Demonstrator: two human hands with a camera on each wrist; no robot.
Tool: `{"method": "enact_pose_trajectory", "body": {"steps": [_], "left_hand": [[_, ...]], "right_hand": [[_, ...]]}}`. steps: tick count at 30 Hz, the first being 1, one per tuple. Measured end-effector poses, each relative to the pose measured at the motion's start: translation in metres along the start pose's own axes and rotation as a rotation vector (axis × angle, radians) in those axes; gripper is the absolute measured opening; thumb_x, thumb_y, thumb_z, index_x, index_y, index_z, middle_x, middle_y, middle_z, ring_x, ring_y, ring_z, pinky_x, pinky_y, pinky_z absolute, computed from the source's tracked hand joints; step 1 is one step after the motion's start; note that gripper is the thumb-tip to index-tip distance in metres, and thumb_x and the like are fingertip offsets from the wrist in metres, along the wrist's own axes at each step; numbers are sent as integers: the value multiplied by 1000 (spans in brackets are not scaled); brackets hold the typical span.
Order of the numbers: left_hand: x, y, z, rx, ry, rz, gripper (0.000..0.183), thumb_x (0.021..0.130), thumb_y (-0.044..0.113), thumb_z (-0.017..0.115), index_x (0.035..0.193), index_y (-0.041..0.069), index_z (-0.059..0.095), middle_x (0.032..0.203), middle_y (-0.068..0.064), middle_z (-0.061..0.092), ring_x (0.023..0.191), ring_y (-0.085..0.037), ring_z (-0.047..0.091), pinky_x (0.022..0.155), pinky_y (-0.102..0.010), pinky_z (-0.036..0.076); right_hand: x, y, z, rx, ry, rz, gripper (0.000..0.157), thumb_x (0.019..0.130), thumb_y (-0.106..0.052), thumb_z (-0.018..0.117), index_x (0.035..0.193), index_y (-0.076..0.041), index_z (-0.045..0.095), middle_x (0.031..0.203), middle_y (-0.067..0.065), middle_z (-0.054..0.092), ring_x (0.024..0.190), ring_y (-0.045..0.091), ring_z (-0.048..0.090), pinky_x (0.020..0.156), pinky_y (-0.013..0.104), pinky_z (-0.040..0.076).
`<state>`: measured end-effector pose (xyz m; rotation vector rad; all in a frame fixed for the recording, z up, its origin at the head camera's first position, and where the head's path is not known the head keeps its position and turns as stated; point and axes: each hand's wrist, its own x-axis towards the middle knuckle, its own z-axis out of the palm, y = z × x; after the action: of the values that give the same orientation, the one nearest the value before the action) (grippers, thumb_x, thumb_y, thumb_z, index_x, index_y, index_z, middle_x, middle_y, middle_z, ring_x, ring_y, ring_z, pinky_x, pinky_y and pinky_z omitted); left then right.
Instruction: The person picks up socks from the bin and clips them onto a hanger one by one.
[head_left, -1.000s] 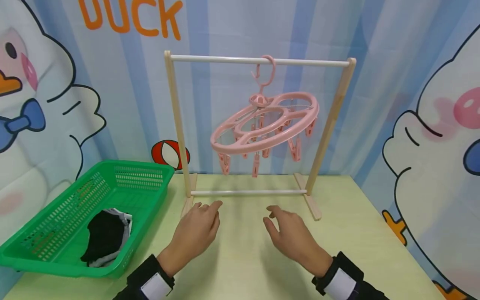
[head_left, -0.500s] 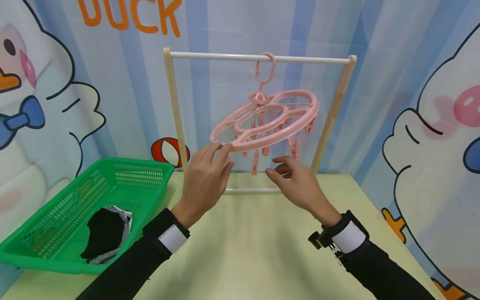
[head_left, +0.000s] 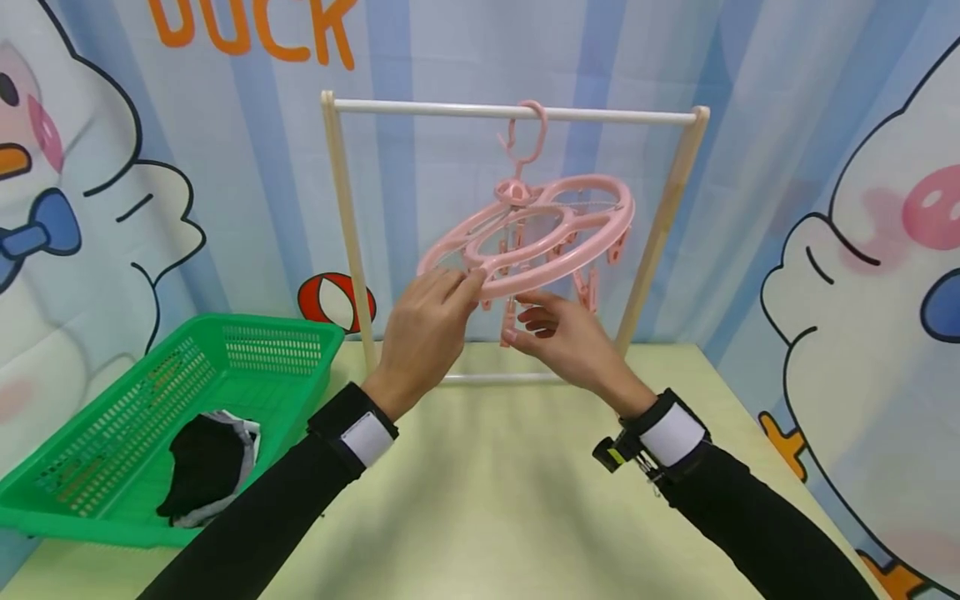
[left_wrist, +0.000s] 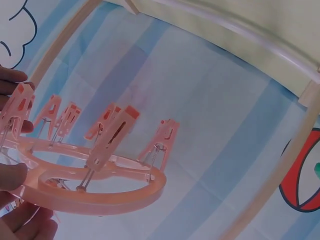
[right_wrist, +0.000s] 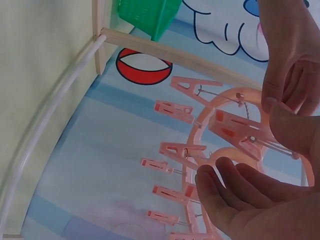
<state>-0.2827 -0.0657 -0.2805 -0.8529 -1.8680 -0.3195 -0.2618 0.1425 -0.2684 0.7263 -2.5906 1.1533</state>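
Observation:
A pink round clip hanger (head_left: 577, 265) hangs tilted by its hook from the rack's top bar, clothespins dangling below it. My left hand (head_left: 427, 333) grips the near left part of its rim; in the left wrist view the thumb (left_wrist: 12, 177) lies on one side and curled fingers on the other. Close by, my right hand (head_left: 573, 342) is around a clothespin (head_left: 508, 323) under the front rim. In the right wrist view that clothespin (right_wrist: 237, 134) lies between the thumb and the loosely bent fingers (right_wrist: 225, 187), with a gap between it and the fingers.
The rack has wooden side posts (head_left: 348, 225) and a white top bar (head_left: 427, 108). A green basket (head_left: 300, 367) stands on the left of the table (head_left: 480, 500), holding folded black and grey cloth (head_left: 204, 467). A duck-print curtain (head_left: 465, 50) hangs behind.
Both hands have risen from over the table to the hanger. The left hand has taken hold of the rim, and the right has come in around a clothespin.

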Motion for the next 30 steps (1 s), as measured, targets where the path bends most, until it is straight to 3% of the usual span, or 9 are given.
{"method": "enact_pose_trajectory", "body": {"steps": [16,23,30], "left_hand": [[8,0,-4,20,-4,19,36,86,-6,68,122,-1,63,103,-13,69,92,-26,63,83,-37,54],[8,-4,-9,8,8,6,33,83,-1,74,114,-2,63,100,-14,71,93,-27,65,88,-38,53],[9,-10,-14,12,1,-8,32,85,-4,71,116,-1,64,106,-14,70,101,-28,63,93,-38,50]], "right_hand": [[10,-8,2,99,56,-33,27,91,-18,71,111,-3,64,97,7,69,88,14,66,78,40,55],[10,-17,-2,65,78,-49,26,87,-16,75,106,-2,63,87,4,70,79,12,67,76,40,55],[11,-22,-2,70,84,-116,22,86,-12,75,99,1,64,83,5,70,77,12,67,73,38,56]]}}
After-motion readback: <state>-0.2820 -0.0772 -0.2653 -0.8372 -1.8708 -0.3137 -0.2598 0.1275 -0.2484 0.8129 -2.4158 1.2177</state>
